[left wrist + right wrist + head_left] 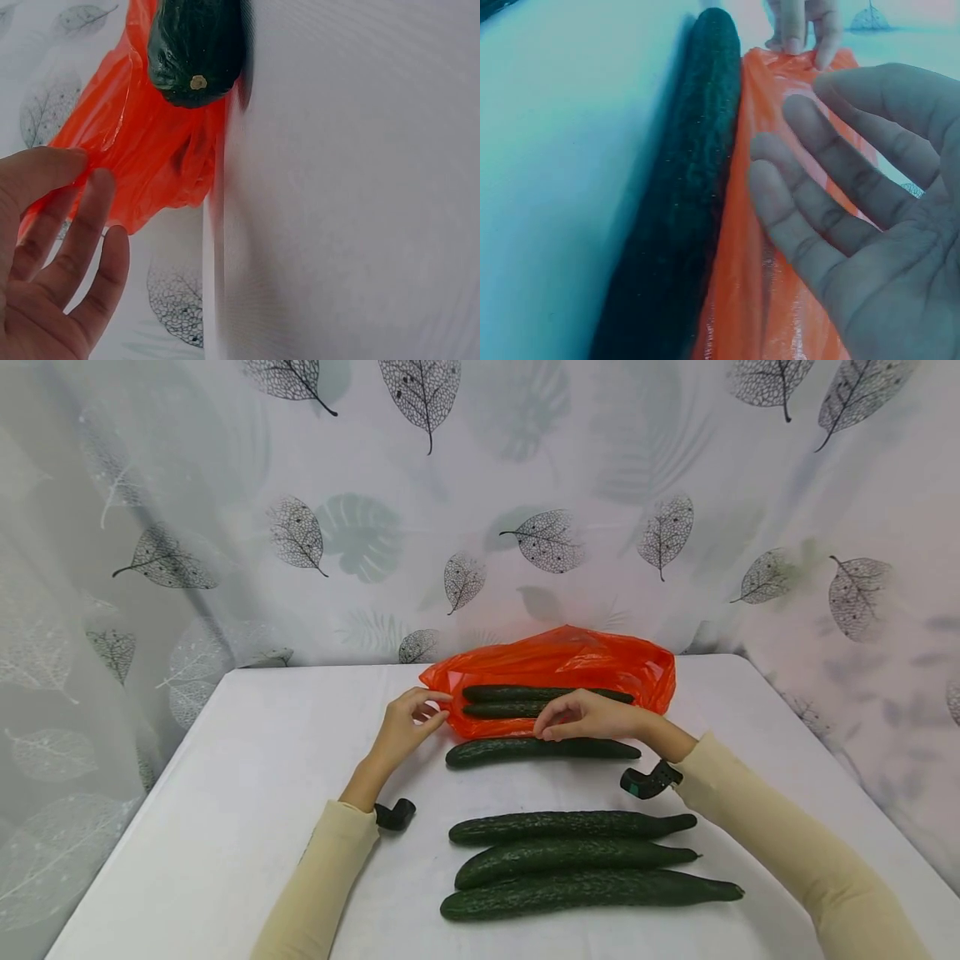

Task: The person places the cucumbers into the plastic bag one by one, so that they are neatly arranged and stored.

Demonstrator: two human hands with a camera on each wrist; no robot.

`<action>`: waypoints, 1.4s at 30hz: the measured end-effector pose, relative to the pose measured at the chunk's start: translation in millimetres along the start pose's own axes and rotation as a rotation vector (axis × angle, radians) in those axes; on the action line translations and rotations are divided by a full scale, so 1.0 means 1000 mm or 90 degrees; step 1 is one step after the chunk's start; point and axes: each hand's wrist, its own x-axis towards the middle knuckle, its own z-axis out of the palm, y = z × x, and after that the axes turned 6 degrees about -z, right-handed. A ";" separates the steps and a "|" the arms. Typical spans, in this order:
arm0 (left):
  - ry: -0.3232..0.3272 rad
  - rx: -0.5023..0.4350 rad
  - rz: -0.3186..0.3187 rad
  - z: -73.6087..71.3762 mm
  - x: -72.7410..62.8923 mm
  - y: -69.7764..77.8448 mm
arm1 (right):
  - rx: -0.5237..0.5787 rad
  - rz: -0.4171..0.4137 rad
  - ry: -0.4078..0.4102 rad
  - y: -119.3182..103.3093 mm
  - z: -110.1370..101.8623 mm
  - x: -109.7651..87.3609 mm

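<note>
A red plastic bag (577,652) lies at the back of the table with two cucumbers (502,693) in its mouth. At its left end my left hand (405,722) pinches the bag's edge between thumb and forefinger; in the left wrist view the other fingers are spread loosely. My right hand (588,714) hovers over the bag's front edge, fingers loosely bent and nothing between them in the right wrist view. Just in front of the bag lies a single cucumber (517,752), which also shows in the right wrist view (682,187), beside the right fingers.
Three more cucumbers (577,864) lie side by side nearer the front of the white table (225,827). A leaf-printed curtain (480,527) hangs behind the table's back edge. Each wrist wears a black camera (648,781).
</note>
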 end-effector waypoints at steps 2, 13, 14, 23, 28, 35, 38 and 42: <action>0.004 -0.005 0.011 0.000 -0.001 -0.001 | -0.013 0.003 -0.006 0.002 0.003 -0.001; -0.006 0.006 -0.019 0.000 0.000 0.002 | -0.067 -0.011 0.011 0.015 0.005 -0.001; -0.008 0.008 -0.027 -0.001 0.001 0.003 | -0.068 -0.012 0.013 0.015 0.005 -0.001; -0.010 0.004 -0.047 0.000 0.003 0.002 | -0.106 0.001 0.032 0.023 0.010 0.000; -0.009 0.000 -0.042 0.002 0.002 0.002 | -0.133 0.018 0.035 0.031 0.018 0.000; -0.007 0.004 -0.031 0.001 0.001 0.002 | -0.165 -0.005 0.039 0.035 0.022 0.003; -0.008 0.003 -0.026 0.001 0.001 0.002 | -0.172 -0.009 0.049 0.036 0.022 0.003; -0.007 0.000 -0.028 0.001 0.001 0.001 | -0.169 -0.001 0.066 0.035 0.024 0.003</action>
